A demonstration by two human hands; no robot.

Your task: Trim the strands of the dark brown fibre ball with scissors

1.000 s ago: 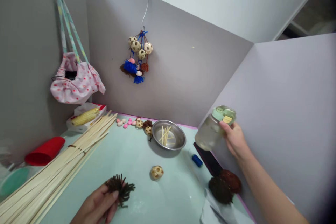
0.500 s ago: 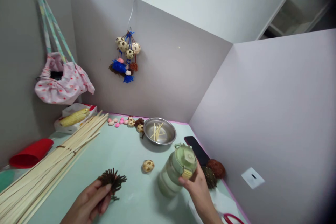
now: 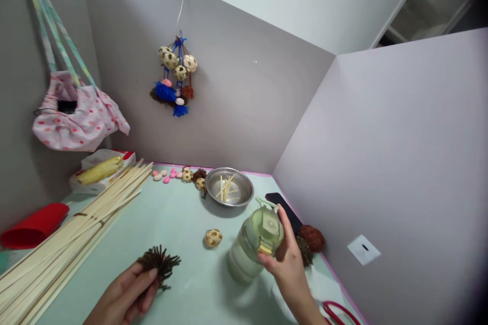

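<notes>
My left hand (image 3: 127, 292) pinches a dark brown yarn tassel (image 3: 162, 262), its cut ends fanned out to the right. At the lid, my right hand (image 3: 285, 259) grips a translucent green water bottle (image 3: 249, 244), thumb by the yellow latch and fingers around the far side. The bottle leans over the table, and whether its base touches the top I cannot tell. Between the two hands lies a small woven ball (image 3: 212, 238) of pale strips, touched by neither.
Long pale strips (image 3: 76, 244) lie bundled at left beside a red cone-shaped thing (image 3: 34, 226). A metal bowl (image 3: 249, 190) holds short strips. Dark phone-like slab (image 3: 284, 208), yarn balls (image 3: 311, 239) and red-handled scissors (image 3: 339, 310) are at right. Woven balls with tassels (image 3: 179, 76) hang behind.
My right hand has shifted its hold on the bottle's lid, with the index finger now stretched up along its back. The view has turned slightly; my left hand keeps the tassel.
</notes>
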